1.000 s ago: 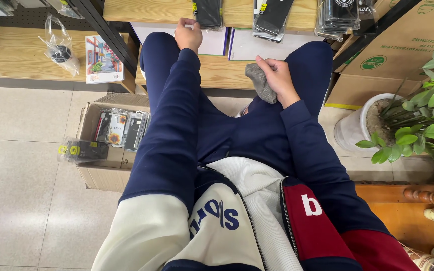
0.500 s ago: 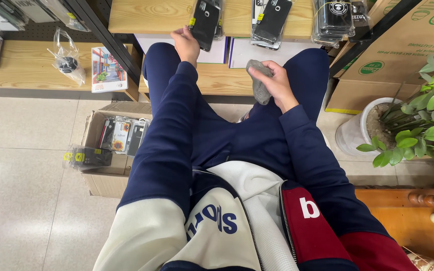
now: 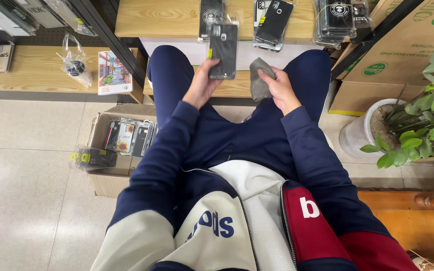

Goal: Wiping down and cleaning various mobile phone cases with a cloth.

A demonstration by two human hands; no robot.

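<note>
I sit with my knees against a low wooden shelf (image 3: 156, 20). My left hand (image 3: 203, 80) holds a dark phone case in a clear plastic sleeve (image 3: 222, 50), lifted upright above my left knee. My right hand (image 3: 277, 86) grips a crumpled grey cloth (image 3: 259, 79) over my right thigh, a little to the right of the case. On the shelf behind lie several more bagged phone cases (image 3: 273, 22), with a thicker stack (image 3: 334, 22) at the right.
An open cardboard box (image 3: 107, 183) of packaged phone cases stands on the tiled floor at my left, with one black package (image 3: 94, 158) on its rim. A white pot with a green plant (image 3: 412, 135) and large cartons (image 3: 417, 55) stand at the right. A lower shelf (image 3: 31, 73) carries a small bag and a picture card.
My left hand has drawn back from the shelf toward me with the bagged phone case in it. My right hand with the cloth has barely moved.
</note>
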